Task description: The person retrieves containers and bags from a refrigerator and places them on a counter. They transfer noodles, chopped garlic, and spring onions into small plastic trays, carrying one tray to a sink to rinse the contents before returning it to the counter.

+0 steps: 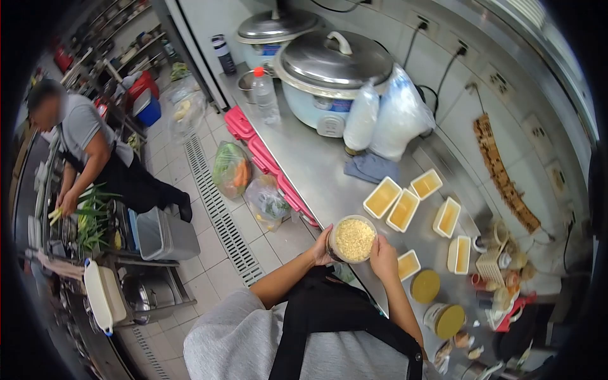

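Observation:
Both hands hold a round tub [353,239] of chopped pale-yellow bits at the counter's front edge. My left hand [322,246] wraps round its left side. On the opposite side, the fingers of my right hand [382,258] are closed against the wall of the tub. Several white rectangular containers [382,197] with a yellowish filling stand beyond it on the steel counter; one small container [408,264] is just beside my right hand. Near my right forearm lies a round gold lid [425,286], and a jar with a gold lid [444,320] is close to it.
Two large rice cookers [335,63] stand at the back, with filled plastic bags [399,117] and a folded blue cloth [372,168]. A water bottle [264,98] is near the edge. Bagged vegetables [232,170] lie on the floor. At left, a co-worker [95,133] handles leafy greens.

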Demonstrator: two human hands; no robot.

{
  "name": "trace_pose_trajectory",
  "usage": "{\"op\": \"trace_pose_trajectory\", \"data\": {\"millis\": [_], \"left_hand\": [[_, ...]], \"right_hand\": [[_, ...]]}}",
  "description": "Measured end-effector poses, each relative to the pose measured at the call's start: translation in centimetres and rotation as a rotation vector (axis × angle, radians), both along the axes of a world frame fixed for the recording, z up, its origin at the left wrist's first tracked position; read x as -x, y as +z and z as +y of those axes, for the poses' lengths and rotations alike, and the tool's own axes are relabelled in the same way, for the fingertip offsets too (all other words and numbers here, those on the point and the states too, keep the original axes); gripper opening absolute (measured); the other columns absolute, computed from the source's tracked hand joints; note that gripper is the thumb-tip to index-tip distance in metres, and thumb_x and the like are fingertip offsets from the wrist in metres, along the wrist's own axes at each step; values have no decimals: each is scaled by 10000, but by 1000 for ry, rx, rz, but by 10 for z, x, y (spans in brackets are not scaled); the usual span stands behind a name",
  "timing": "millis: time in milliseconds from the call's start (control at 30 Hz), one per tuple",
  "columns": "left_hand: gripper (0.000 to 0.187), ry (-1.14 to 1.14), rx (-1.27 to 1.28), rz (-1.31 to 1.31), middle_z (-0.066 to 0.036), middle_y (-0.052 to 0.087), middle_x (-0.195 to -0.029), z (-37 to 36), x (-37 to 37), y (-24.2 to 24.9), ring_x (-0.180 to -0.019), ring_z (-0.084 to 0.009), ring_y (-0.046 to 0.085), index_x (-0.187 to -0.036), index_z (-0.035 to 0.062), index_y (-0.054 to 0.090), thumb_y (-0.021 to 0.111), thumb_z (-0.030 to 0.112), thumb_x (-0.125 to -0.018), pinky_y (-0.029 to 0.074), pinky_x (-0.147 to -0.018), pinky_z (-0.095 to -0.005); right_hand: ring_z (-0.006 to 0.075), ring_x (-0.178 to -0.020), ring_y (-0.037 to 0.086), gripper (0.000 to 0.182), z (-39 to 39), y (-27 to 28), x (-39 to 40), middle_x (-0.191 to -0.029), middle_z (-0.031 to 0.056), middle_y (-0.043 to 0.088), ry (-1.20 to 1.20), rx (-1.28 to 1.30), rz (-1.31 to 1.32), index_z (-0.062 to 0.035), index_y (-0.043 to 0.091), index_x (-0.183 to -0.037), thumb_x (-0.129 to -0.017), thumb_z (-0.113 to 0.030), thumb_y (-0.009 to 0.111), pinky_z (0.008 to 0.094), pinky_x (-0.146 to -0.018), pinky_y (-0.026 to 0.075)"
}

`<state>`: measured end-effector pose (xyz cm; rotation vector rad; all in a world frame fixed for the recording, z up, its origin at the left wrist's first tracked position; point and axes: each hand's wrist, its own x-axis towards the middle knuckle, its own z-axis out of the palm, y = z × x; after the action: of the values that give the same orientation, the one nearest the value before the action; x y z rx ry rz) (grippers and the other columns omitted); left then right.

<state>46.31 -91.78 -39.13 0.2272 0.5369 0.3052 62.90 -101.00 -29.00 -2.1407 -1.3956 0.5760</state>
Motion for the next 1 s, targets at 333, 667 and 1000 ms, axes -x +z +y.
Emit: {"op": "trace_pose_trajectory", "data": {"millis": [333,667,1000], "left_hand": [[222,282,-1576,1077,-171,621,-669,43,0,-49,-612,-255,611,-879,0,644,576,201,-816,455,-572,-388],[351,7,-1153,801,-92,596,-912,39,31,-47,-685,-122,560,-1250,66,453,498,94,-903,473,-587,-246],[453,30,-1240,700,-163,540,-1094,61,9,-54,-894,-251,598,-1309,65,351,499,90,-882,524,-659,-331]], "right_hand": [[374,-728,617,215,17,-76,5,-774,209,617,-265,-31,190,-19,513,-893,-847,-228,539,463,-636,467],[122,-666,602,243,-94,5,-70,-807,66,638,-390,-495,776,-6,575,-1009,-861,-199,593,271,-633,482],[218,-843,600,370,-398,5,-205,-920,105,578,-1576,-602,-284,-19,508,-1043,-719,-84,673,306,-713,495]]}}
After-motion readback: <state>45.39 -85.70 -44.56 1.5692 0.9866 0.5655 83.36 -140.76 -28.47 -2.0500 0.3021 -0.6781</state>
